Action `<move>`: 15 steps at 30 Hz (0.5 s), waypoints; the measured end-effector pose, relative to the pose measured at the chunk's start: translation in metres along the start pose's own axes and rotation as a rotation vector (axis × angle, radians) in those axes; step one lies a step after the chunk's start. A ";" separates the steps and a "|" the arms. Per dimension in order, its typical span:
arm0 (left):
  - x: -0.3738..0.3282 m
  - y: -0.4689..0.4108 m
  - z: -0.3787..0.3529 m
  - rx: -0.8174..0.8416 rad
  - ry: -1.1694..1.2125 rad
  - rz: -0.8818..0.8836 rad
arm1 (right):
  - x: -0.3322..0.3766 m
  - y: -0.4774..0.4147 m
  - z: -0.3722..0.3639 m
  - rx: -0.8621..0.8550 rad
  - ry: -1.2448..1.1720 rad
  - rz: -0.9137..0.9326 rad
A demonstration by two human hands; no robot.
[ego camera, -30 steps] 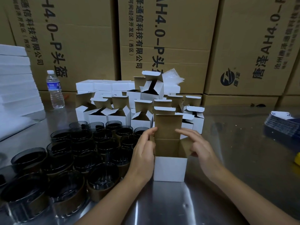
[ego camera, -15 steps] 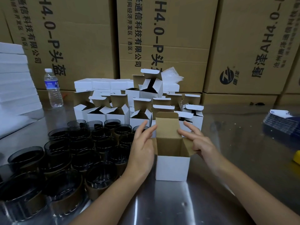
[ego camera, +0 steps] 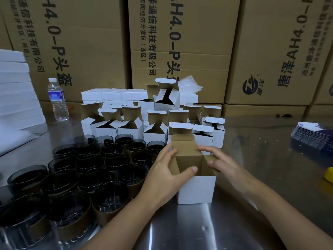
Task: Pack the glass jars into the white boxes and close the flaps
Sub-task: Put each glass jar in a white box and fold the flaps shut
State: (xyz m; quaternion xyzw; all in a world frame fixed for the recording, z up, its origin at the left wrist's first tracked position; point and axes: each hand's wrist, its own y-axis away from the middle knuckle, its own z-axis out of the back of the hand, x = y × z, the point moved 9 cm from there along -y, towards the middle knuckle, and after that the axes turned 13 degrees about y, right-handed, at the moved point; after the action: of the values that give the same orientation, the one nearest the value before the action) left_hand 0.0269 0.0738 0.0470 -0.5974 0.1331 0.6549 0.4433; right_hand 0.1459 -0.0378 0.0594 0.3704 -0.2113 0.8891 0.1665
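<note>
1. The left hand (ego camera: pixel 167 175) holds the open white box (ego camera: pixel 196 190) at its left corner. Its thumb hooks over the front rim into the opening, and its fingers (ego camera: pixel 170 150) lie together against the left side flap.
2. The right hand (ego camera: pixel 224 165) rests on the box's right side flap. Its fingers (ego camera: pixel 205 148) are slightly spread and nearly straight, with the tips touching the upright rear flap (ego camera: pixel 182 144).
3. The box stands upright on the metal table (ego camera: pixel 198 230). It is white outside and brown inside, and no jar can be seen in it.
4. The glass jars (ego camera: pixel 90 168) stand crowded together just left of the left hand. They are dark, with brown bands round them.
5. Behind the box, more white boxes (ego camera: pixel 156 131) stand with their flaps up, and a crinkled clear bag (ego camera: pixel 189 85) sits on top of them.
6. A water bottle (ego camera: pixel 57 100) with a blue label stands at the back left; its writing is too small to read. Beside it is a stack of white foam sheets (ego camera: pixel 14 87).
7. On the right lie a stack of dark cards (ego camera: pixel 311 137) and a yellow object (ego camera: pixel 328 175), which is cut off by the edge.
8. The brown cartons (ego camera: pixel 189 42) at the back carry sideways print reading "AH4.0-P头盔", "通信科技有限公司" and "(西区)". The right one also bears a round logo.
</note>
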 end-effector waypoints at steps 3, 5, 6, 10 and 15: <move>0.000 0.002 -0.003 0.053 -0.033 -0.003 | 0.001 -0.001 0.002 0.013 0.011 0.002; 0.001 0.002 -0.005 0.088 -0.086 -0.001 | 0.001 -0.001 0.005 0.025 0.050 -0.005; 0.002 0.001 -0.006 0.097 -0.104 -0.005 | 0.002 -0.002 0.008 0.028 0.075 -0.004; 0.001 0.001 -0.006 0.081 -0.108 -0.016 | 0.013 -0.002 0.023 -0.041 0.244 0.016; -0.009 0.003 -0.007 0.081 -0.129 -0.035 | 0.103 0.006 0.034 -0.441 0.699 0.311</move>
State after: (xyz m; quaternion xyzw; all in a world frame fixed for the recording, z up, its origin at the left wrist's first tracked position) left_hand 0.0284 0.0640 0.0521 -0.5377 0.1201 0.6782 0.4863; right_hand 0.0941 -0.0456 0.1545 -0.0331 -0.3804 0.9090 0.1671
